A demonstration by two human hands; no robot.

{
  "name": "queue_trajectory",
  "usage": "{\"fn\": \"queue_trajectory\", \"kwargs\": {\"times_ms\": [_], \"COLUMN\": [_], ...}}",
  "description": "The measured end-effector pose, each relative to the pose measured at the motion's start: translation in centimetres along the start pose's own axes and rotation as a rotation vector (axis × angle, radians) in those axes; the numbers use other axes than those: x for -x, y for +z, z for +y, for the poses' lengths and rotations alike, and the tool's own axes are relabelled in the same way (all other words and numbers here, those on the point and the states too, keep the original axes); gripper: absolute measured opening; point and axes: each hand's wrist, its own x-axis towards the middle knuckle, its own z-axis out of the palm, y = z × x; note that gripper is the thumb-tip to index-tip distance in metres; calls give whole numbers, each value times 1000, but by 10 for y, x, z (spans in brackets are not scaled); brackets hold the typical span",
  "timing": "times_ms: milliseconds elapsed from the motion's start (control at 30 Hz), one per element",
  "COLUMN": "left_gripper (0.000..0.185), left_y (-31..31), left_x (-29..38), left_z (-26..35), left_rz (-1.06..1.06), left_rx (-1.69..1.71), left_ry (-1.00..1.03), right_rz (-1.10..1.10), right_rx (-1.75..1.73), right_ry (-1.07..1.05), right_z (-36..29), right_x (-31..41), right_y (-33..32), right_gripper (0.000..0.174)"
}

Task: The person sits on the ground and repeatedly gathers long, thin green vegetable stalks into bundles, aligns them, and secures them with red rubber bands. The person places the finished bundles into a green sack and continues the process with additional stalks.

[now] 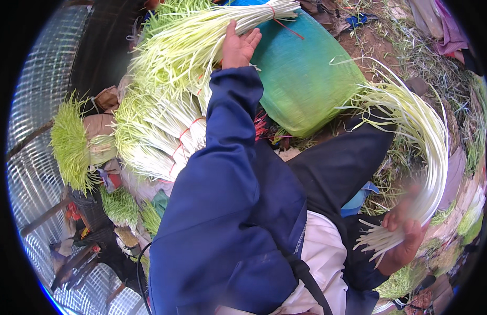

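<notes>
My left hand point(240, 46) reaches forward, palm up with its fingers apart, and grips nothing. Its thumb is against or just beside the long pale stalks of a bunch of yellow-green garlic chives point(212, 29). A red tie point(272, 12) circles that bunch near its white ends. The bunch lies partly across a blue-green plastic-covered block point(306, 75). On the right, my right hand point(405, 246) is closed around the white ends of a loose bunch of chives point(432, 165). Its leafy tips arch forward and droop by my knee. Some fingers look blurred.
Tied chive bunches point(184, 130) are stacked beside my left arm. Another leafy bunch point(70, 143) stands farther left, near translucent sheeting point(46, 78). Red ties point(260, 125) lie by the block. Plant scraps point(409, 153) litter the ground at right. A blue object point(355, 201) sits under my leg.
</notes>
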Motion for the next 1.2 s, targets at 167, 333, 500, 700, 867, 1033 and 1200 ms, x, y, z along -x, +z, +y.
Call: {"fn": "queue_trajectory", "kwargs": {"times_ms": [167,333,500,700,867,1033,1200], "left_gripper": [86,84,85,63,54,41,60], "left_y": [-14,-37,-73,-179,-276,-318,-294], "left_x": [-4,20,80,165,230,242,194], "left_z": [16,36,79,141,177,148,103], "left_rz": [12,-96,-149,80,621,637,702], "left_rx": [-179,-79,-117,-165,-328,-684,-1155], "left_ry": [-120,-246,-196,61,389,237,232], "right_rz": [-52,-85,-120,-112,-97,-91,-181], "right_rx": [9,29,47,85,118,107,113], "right_ry": [27,25,-18,-25,-55,-28,-11], "right_z": [-1,0,4,7,14,20,20], "right_x": [6,10,13,20,27,32,35], "right_y": [-5,-4,-1,1,7,18,22], "right_gripper": [78,78,75,73,72,72,73]}}
